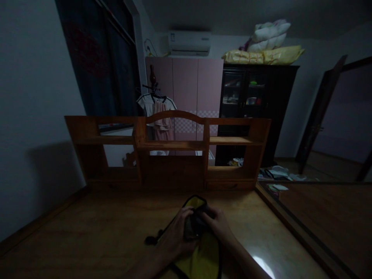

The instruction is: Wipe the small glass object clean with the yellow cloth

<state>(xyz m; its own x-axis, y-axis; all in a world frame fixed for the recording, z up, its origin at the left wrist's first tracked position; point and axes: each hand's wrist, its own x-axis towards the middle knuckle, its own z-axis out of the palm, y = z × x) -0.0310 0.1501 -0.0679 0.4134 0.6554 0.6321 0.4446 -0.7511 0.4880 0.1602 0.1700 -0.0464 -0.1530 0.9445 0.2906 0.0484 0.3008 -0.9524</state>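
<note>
A yellow cloth bag (203, 255) with black edging lies on the wooden desktop, its top end raised between my hands. My left hand (177, 232) is closed around the bag's left side, thumb below and fingers above. My right hand (216, 223) pinches the upper right part, its fingertips dipping into dark folds. Between them shows a dark, slightly shiny piece (190, 228) with a small bright spot; I cannot tell whether it is a separate object or part of the bag. A black strap end (151, 240) sticks out to the left of my left hand.
A wooden shelf unit (174, 145) stands along the desk's far edge. A white wall (35, 155) borders the left side. To the right, past the raised desk edge (286, 221), lies a brown surface (328, 217). Light glares off the desktop at the lower right. The room is dim.
</note>
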